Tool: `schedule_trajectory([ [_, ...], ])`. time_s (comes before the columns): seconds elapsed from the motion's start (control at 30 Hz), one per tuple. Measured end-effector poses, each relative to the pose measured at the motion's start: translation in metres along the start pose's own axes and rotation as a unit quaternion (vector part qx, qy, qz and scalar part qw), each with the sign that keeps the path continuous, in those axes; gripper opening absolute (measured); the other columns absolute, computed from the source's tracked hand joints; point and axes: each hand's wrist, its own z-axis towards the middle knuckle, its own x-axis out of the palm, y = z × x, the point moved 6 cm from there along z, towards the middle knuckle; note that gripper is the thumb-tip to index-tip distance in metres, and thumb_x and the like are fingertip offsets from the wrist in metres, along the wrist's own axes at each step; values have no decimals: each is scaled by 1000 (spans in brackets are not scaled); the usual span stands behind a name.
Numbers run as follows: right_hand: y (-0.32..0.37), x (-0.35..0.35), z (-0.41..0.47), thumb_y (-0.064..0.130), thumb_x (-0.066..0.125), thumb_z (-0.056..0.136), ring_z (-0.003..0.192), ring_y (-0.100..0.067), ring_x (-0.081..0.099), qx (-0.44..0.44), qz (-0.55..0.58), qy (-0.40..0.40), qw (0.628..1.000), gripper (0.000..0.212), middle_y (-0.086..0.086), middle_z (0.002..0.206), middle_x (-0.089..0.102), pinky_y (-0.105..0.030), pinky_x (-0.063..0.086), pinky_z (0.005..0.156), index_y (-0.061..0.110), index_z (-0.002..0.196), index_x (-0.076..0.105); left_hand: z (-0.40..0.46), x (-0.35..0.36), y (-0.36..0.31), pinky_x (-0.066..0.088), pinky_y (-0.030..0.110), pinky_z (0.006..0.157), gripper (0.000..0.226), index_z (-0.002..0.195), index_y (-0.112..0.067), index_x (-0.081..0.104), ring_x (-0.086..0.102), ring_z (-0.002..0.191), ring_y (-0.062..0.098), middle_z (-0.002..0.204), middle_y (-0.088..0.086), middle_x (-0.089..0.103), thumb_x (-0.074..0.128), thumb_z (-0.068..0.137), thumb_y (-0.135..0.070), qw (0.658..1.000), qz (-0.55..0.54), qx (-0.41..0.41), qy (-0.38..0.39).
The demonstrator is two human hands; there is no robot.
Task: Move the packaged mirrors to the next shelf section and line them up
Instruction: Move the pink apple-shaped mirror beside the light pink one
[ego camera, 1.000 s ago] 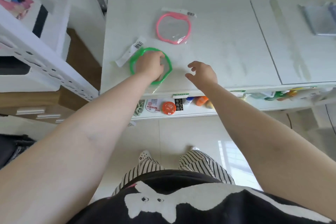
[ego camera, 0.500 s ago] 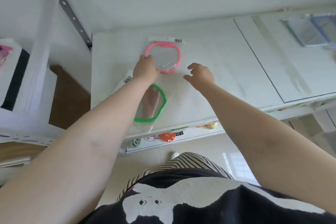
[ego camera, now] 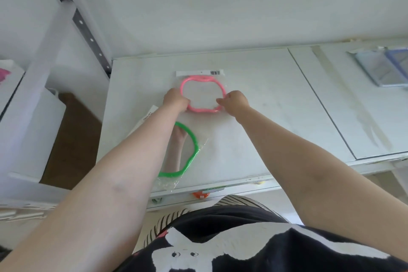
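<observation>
Pink plastic frames the apple-shaped mirror in its clear packet [ego camera: 202, 93], which lies flat on the white shelf top [ego camera: 265, 99], held between the two hands. The left hand [ego camera: 175, 100] closes its grip on the frame's lower left edge, fingers curled over the pink rim. The right hand [ego camera: 236, 100] meets the frame's lower right edge with fingers bent toward it; whether that grip has truly pinched the rim or only touches it cannot be told from here. The packet's white header card with a barcode [ego camera: 199, 72] lies beyond both hands, on the far side of the mirror.

Nearer than the left grip, under the left forearm, lies a green-framed apple-shaped mirror in a clear packet [ego camera: 187, 150], partly covered by the arm; its glass reflects the arm. It sits near the shelf's front edge, apart from the pink one.

Well off to the right of the right grip, past a seam in the shelf top, some flat bluish packaged items [ego camera: 384, 66] rest on the next section.
</observation>
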Motion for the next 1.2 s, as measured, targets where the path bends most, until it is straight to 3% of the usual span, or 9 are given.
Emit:
schedule_trajectory([
  [0.07, -4, -4, -7, 24, 61, 88, 76, -24, 52, 18, 84, 6, 996, 14, -4, 77, 56, -28, 41, 62, 11, 93, 58, -8, 0, 4, 49, 32, 72, 19, 98, -2, 65, 68, 90, 32, 93, 17, 65, 65, 79, -3, 996, -81, -21, 12],
  [0.17, -9, -6, -20, 12, 63, 87, 66, -19, 59, 35, 257, 23, 965, 41, -7, 79, 64, -29, 51, 66, 10, 127, 52, -18, -3, 5, 49, 26, 56, 18, 71, -10, 57, 59, 58, 21, 82, 15, 60, 63, 80, 4, 980, -195, -33, 35],
  [0.33, -15, -17, -58, -5, 59, 85, 62, -22, 67, 61, 428, 19, 902, 51, -11, 82, 66, -25, 60, 56, 14, 132, 50, -55, -10, -13, 51, 15, 45, 26, 71, -12, 51, 56, 57, 14, 73, 6, 56, 64, 81, 8, 959, -273, -13, 77],
  [0.5, -45, -39, -113, -7, 58, 85, 56, -20, 69, 80, 462, -36, 883, 50, -9, 81, 68, -25, 61, 65, 18, 129, 55, -94, -9, -29, 50, 23, 68, 14, 81, -11, 57, 55, 64, 14, 73, 4, 57, 64, 85, 1, 938, -313, 18, 147],
  [0.73, -99, -44, -222, -10, 59, 85, 71, -26, 69, 98, 475, -83, 871, 54, -20, 102, 68, -31, 61, 71, 16, 131, 55, -164, 2, -23, 54, 25, 68, 29, 121, -6, 60, 61, 75, 19, 90, 7, 65, 55, 92, -2, 932, -318, 28, 173],
  [0.87, -137, -42, -285, -4, 60, 86, 67, -25, 70, 127, 459, -124, 871, 51, -14, 81, 70, -39, 60, 81, 17, 132, 55, -209, 27, -13, 57, 34, 81, 31, 120, -5, 61, 63, 85, 26, 98, 11, 65, 60, 89, -1, 933, -287, 33, 214],
  [0.93, -154, -48, -313, -5, 60, 85, 59, -20, 68, 131, 470, -157, 859, 48, -14, 77, 67, -31, 62, 68, 10, 131, 54, -234, 42, -13, 57, 36, 82, 27, 116, -2, 63, 63, 81, 24, 92, 9, 65, 61, 89, 0, 929, -279, 41, 240],
  [1.0, -172, -55, -338, -6, 61, 85, 51, -15, 66, 139, 478, -187, 847, 47, -12, 78, 65, -23, 59, 54, 4, 129, 52, -258, 55, -15, 57, 36, 82, 20, 107, -6, 67, 64, 83, 24, 89, 7, 67, 62, 88, -1, 926, -266, 51, 263],
  [1.2, -229, -69, -393, -5, 66, 82, 65, -21, 66, 163, 489, -238, 823, 50, -19, 96, 66, -24, 60, 56, 0, 130, 51, -322, 92, -30, 59, 36, 77, 18, 103, -9, 69, 63, 77, 25, 80, 5, 65, 63, 88, -2, 925, -232, 83, 287],
])
